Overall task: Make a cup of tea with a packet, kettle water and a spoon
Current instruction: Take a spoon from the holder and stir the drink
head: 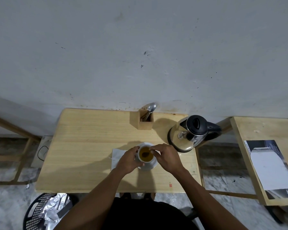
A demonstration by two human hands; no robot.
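Note:
A white cup [145, 161] of amber tea stands on a white saucer [150, 166] near the middle of the wooden table [90, 146]. A dark spoon bowl [145, 154] sits in the liquid. My left hand [129, 161] wraps the cup's left side. My right hand [165, 156] pinches the spoon's handle at the cup's right rim; the handle itself is hidden by my fingers. The steel kettle [188, 132] with a black lid stands to the right, behind the cup. A white paper packet or napkin [117, 156] lies left of the saucer, partly under my left hand.
A wooden cutlery holder [145, 121] with a spoon and fork stands at the table's back edge by the wall. A second wooden table [263, 146] with printed sheets is on the right. A black basket [40, 211] with foil wrappers sits on the floor, lower left.

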